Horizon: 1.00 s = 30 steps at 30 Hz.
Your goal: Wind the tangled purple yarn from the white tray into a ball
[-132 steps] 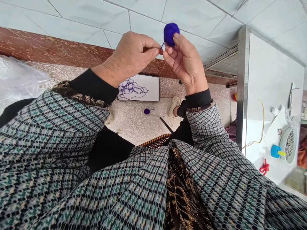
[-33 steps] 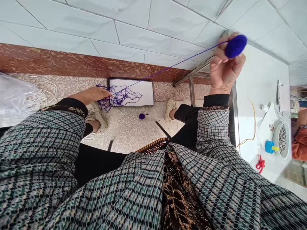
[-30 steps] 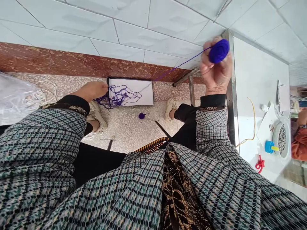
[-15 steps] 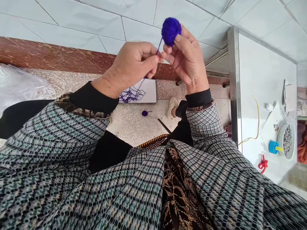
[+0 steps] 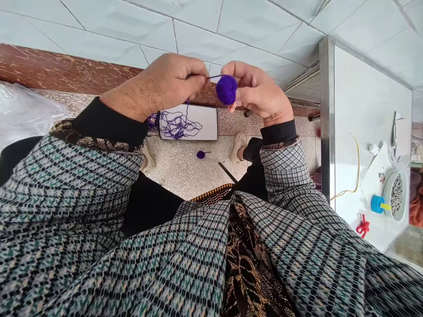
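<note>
A purple ball of yarn (image 5: 226,90) is gripped in the fingers of my right hand (image 5: 259,92). My left hand (image 5: 165,83) pinches the strand of yarn (image 5: 215,77), which runs taut from the thumb and forefinger to the ball. Below my left hand the strand hangs down to a loose tangle of purple yarn (image 5: 178,125). That tangle lies on a white box or board (image 5: 208,125) on the floor, and part of it spills past the left edge. A smaller purple yarn ball (image 5: 201,154) rests on the floor nearer to me.
To the right stands a white table (image 5: 346,97) with a metal edge, bearing a white bowl (image 5: 393,211) of small pieces, a blue round item (image 5: 376,204), a red item (image 5: 362,226) and a yellow cord (image 5: 358,163). Clear plastic (image 5: 29,110) lies left; a tiled wall (image 5: 148,26) rises ahead.
My right hand has lowered and turned the yarn ball, bringing it down level with my left hand. My left hand has moved left, so more of the tangle shows.
</note>
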Tool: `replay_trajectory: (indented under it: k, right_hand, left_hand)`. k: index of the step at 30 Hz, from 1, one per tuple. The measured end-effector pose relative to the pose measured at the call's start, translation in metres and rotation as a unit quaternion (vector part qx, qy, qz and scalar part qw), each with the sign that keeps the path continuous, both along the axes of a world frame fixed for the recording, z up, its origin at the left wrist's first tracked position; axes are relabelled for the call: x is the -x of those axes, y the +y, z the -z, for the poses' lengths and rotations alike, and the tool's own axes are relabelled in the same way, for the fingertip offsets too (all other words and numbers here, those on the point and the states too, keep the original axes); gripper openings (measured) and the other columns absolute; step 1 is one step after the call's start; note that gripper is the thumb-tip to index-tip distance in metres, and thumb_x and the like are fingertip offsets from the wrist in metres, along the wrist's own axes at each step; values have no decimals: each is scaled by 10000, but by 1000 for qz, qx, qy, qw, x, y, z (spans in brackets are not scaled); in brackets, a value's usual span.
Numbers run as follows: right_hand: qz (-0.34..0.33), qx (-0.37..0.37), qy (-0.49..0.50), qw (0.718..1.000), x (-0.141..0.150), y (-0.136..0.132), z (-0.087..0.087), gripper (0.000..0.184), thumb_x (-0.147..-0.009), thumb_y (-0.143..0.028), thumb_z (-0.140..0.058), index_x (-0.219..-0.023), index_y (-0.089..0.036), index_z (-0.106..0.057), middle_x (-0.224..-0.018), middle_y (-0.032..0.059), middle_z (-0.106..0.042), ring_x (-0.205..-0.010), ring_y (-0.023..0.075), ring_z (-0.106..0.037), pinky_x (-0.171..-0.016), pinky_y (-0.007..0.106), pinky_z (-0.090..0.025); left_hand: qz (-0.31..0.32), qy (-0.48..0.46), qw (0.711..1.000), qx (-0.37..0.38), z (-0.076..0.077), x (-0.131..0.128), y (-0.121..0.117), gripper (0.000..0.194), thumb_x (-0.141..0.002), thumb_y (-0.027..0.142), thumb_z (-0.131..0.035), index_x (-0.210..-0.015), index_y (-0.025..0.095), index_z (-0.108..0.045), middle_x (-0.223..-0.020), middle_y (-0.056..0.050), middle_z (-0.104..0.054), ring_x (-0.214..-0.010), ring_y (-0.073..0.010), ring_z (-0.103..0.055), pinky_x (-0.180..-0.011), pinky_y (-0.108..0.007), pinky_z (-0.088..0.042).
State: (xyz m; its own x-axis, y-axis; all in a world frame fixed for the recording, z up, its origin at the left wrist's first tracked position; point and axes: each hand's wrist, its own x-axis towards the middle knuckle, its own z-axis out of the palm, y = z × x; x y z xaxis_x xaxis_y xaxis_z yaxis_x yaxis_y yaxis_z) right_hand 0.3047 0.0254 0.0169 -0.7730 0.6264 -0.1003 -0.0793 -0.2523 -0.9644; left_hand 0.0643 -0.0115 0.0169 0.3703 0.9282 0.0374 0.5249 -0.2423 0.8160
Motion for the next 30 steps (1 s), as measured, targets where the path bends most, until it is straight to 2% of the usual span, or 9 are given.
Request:
replay_trajectory:
  k: [5, 9, 12, 14, 17, 19, 21, 27, 30]
  right_hand:
    - [38, 18, 79, 996, -2, -3, -6, 537, -803, -326, -943, -1075, -212, -495, -908, -33, -640, -597, 63, -531, -569, 153, -579]
    - [201, -42, 105, 973, 7, -2, -9, 506, -779, -330, -859, -1148, -268, -518, -920, -40, -604, -640, 108, -499, -629, 173, -587]
    - [294, -102, 11, 950, 15, 1, -4, 347, -773, -219, -776, -1054, -293, -586, -953, -9, -617, -738, 157, -515, -651, 189, -562]
    - [252, -141, -104, 952, 13, 3, 0, 299, -747, -77, -757, -910, -269, -596, -908, 1, -588, -779, 160, -498, -644, 175, -513]
    - [37, -127, -198, 971, 3, 2, -1, 309, -715, 21, -778, -864, -215, -646, -821, -8, -561, -760, 129, -480, -610, 144, -462]
    - [-90, -81, -173, 977, -5, -1, -6, 279, -737, -62, -836, -931, -178, -672, -832, -6, -609, -728, 107, -516, -597, 144, -484]
    - [-109, -44, -102, 988, -10, -4, -12, 327, -758, -185, -881, -987, -169, -649, -898, 10, -665, -724, 105, -577, -611, 162, -544]
    - [142, -23, 82, 986, 1, -2, -3, 468, -824, -332, -881, -1110, -249, -520, -923, -44, -618, -621, 88, -514, -623, 164, -592]
    - [226, -52, 52, 971, 13, 2, 9, 434, -892, -316, -851, -1145, -264, -503, -970, -22, -579, -718, 125, -510, -706, 183, -599]
  left_hand:
    - [62, -104, 990, 73, 2, -3, 1, 188, -860, 373, -565, -753, 235, -636, -757, -53, -645, -785, -217, -590, -851, -414, -464]
    - [125, -86, 986, 70, -3, -11, -1, 208, -841, 361, -557, -713, 224, -648, -746, -59, -665, -755, -212, -572, -821, -392, -460]
    - [181, -73, 977, 83, -9, -17, -4, 191, -823, 335, -546, -691, 221, -626, -714, -57, -666, -699, -198, -564, -775, -363, -462]
    - [184, -67, 976, 92, -11, -17, -5, 177, -806, 340, -558, -680, 227, -608, -692, -52, -649, -662, -192, -543, -725, -351, -442]
    - [136, -61, 986, 77, -10, -10, -4, 206, -798, 370, -565, -653, 228, -600, -685, -50, -625, -653, -192, -511, -715, -363, -406]
    - [99, -64, 991, 71, -7, -5, -2, 236, -816, 401, -580, -667, 221, -618, -699, -50, -620, -691, -195, -514, -755, -371, -413]
    - [74, -62, 992, 81, -3, -1, 1, 242, -833, 414, -596, -703, 214, -637, -714, -44, -615, -719, -192, -508, -786, -366, -428]
    - [132, -21, 987, 90, 2, -6, 5, 214, -873, 246, -552, -688, 201, -649, -758, -68, -672, -749, -210, -567, -837, -355, -481]
    - [163, -9, 981, 101, 1, -13, 2, 237, -880, 201, -548, -657, 199, -631, -735, -61, -678, -707, -192, -556, -814, -354, -464]
